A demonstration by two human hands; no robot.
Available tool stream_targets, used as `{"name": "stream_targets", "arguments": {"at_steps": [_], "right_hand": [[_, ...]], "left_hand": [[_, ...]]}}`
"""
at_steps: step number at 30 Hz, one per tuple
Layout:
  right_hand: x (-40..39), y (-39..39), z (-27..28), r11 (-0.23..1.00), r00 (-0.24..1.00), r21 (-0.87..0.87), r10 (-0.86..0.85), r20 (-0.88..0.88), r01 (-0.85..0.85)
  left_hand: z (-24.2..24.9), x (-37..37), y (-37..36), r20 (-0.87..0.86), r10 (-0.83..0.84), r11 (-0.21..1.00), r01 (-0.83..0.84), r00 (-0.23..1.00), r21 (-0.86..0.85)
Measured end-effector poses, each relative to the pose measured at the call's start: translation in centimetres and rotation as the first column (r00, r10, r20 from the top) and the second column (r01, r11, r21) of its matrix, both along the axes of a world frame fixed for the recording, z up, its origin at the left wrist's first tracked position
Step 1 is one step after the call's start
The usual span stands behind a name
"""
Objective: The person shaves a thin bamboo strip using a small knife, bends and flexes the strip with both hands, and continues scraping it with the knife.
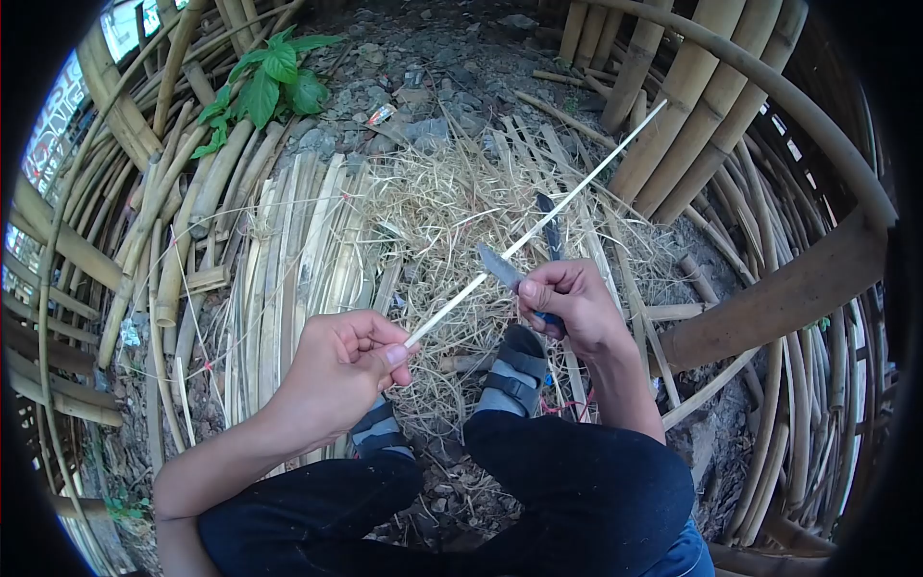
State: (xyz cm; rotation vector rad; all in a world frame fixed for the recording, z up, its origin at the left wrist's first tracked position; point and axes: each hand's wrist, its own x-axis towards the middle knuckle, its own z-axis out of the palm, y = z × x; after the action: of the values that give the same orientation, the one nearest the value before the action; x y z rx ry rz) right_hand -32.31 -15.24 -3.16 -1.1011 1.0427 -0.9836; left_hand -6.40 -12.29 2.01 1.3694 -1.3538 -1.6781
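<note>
My left hand [338, 363] pinches the near end of a long, thin pale bamboo strip [586, 183] between thumb and fingers. The strip slants up and away to the right. In my right hand [579, 308] is a knife [500, 267], its fingers wrapped round a dark blue handle. The blade points up and left and lies against the strip, a short way beyond my left hand. Curly bamboo shavings [437, 202] are heaped on the ground below. Behind the right hand lies a dark, narrow object [551, 231] of a kind I cannot make out.
Split bamboo slats [288, 231] lie left of the shavings. Thick bamboo poles [687, 106] stand at the upper right, and a stout pole [779, 293] crosses near my right forearm. A leafy plant [274, 82] grows at the upper left. My sandalled feet [510, 380] are below the hands.
</note>
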Motion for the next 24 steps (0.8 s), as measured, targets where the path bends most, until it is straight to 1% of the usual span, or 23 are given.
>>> {"name": "stream_targets", "arguments": {"at_steps": [3, 5, 9, 11, 12, 13, 15, 19, 22, 24], "right_hand": [[-0.5, -0.3, 0.1, 1.0, 0.999, 0.002, -0.03, -0.025, 0.031], [-1.5, -0.9, -0.1, 0.997, 0.997, 0.009, -0.076, 0.033, 0.075], [-1.6, -1.2, -0.5, 0.997, 0.997, -0.035, -0.074, 0.016, 0.075], [0.0, -0.3, 0.2, 0.999, 0.999, -0.017, -0.029, 0.023, 0.03], [0.8, 0.2, 0.3, 1.0, 1.0, -0.017, 0.026, 0.008, -0.026], [1.9, 0.8, 0.7, 1.0, 1.0, -0.016, 0.023, 0.011, -0.023], [3.6, 1.6, 1.5, 0.973, 0.971, 0.042, 0.229, -0.073, -0.226], [2.9, 1.4, 1.8, 0.976, 0.98, 0.098, 0.197, -0.004, -0.195], [2.3, 1.3, 1.7, 0.981, 0.983, 0.078, 0.181, -0.031, -0.179], [1.7, 1.0, 1.8, 0.985, 0.984, 0.08, 0.16, -0.084, -0.153]], "left_hand": [[0.0, -0.2, -0.1, -0.006, 0.011, 1.0, -0.011, 1.0, 0.012], [0.0, -0.2, -0.1, 0.001, 0.023, 1.0, -0.023, 1.0, 0.019], [-0.2, -0.2, -0.2, 0.005, 0.023, 1.0, -0.023, 1.0, 0.006], [-0.4, -0.6, -0.1, 0.013, 0.032, 0.999, -0.032, 0.999, 0.019], [-0.5, -0.8, -0.1, 0.003, 0.012, 0.999, -0.012, 1.0, 0.032], [-0.5, -0.9, 0.0, -0.007, -0.009, 0.999, 0.009, 1.0, 0.047], [-0.2, -1.0, 0.1, 0.0, -0.028, 0.999, 0.028, 1.0, 0.045], [0.1, -0.7, 0.3, 0.013, -0.051, 0.999, 0.051, 0.999, 0.014], [0.3, -0.4, 0.1, 0.014, -0.062, 0.997, 0.061, 0.998, 0.044], [0.4, -0.3, 0.1, 0.005, -0.052, 0.998, 0.051, 0.999, 0.045]]}}
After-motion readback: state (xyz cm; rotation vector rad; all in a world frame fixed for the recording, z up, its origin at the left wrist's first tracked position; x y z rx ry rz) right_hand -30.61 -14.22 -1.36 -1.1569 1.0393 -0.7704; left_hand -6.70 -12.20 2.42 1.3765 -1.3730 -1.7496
